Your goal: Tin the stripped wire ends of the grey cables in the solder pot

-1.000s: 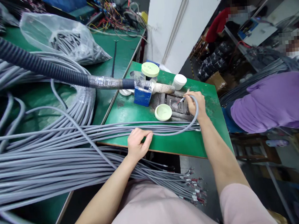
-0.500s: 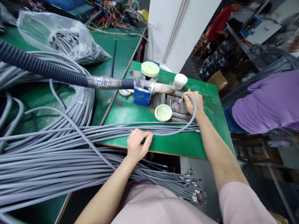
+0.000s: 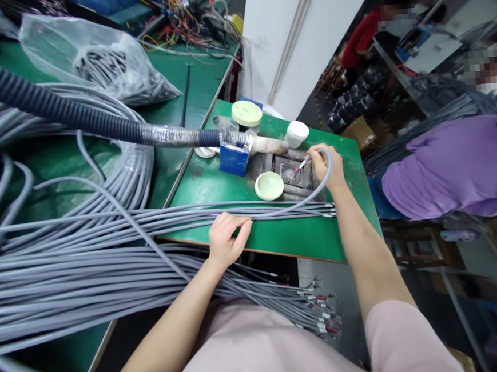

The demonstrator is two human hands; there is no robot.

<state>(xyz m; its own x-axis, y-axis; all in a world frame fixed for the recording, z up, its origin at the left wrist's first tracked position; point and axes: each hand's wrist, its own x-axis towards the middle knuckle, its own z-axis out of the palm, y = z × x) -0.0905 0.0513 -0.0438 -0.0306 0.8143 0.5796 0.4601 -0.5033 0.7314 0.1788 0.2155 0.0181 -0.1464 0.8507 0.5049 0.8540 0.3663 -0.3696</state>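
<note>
My right hand (image 3: 328,165) pinches a grey cable (image 3: 321,187) near its end. Thin reddish wires (image 3: 294,172) fan out of that end, over a small square metal well with a shiny surface (image 3: 286,170). From the hand, the cable loops down and back left onto a row of grey cables (image 3: 182,218) lying along the bench. My left hand (image 3: 229,239) is closed at this row by the bench's front edge, thumb and forefinger together at the cables; its grip is partly hidden. Just left of the well stands an open round tub (image 3: 269,185) with pale contents.
A ribbed black hose (image 3: 92,121) crosses to a nozzle (image 3: 271,144) beside the well, propped on a blue box (image 3: 233,160). Behind are a white tub (image 3: 296,133) and a yellow-lidded jar (image 3: 247,113). Thick cable bundles (image 3: 88,284) fill the left. A person in purple (image 3: 445,170) is at right.
My right hand has shifted slightly right, drawing the wire ends back a little, and the cable loop leans further out. My left hand stays by the cable row. The view has moved slightly.
</note>
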